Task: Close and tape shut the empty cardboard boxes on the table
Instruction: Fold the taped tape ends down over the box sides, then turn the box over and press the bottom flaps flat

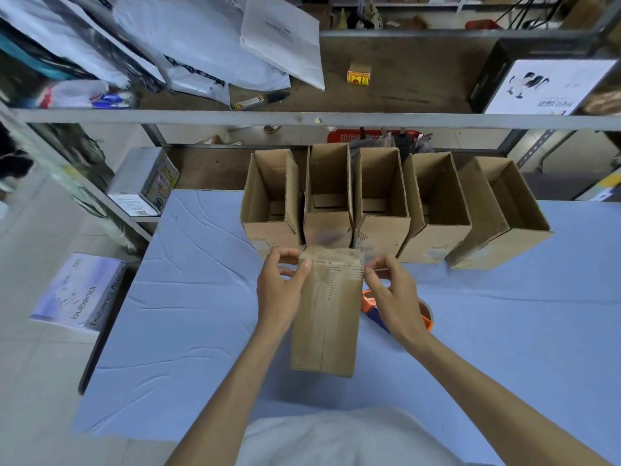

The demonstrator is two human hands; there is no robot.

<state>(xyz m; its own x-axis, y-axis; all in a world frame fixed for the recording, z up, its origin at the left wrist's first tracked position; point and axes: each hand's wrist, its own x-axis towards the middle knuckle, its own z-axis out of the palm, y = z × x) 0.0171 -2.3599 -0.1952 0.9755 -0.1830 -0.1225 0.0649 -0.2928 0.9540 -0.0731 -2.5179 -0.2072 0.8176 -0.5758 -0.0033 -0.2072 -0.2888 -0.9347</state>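
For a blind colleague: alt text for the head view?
The left hand and right hand hold the taped top of a closed cardboard box on a blue table. Five open boxes stand in a row behind; a tape dispenser lies by the right hand.

Five open cardboard boxes [383, 233] line the far side of the bench [188, 297]; one closed box [326, 317] nearer, one tape dispenser [371, 306] on its right.

White shirt [336, 438], bare forearms [232, 388].
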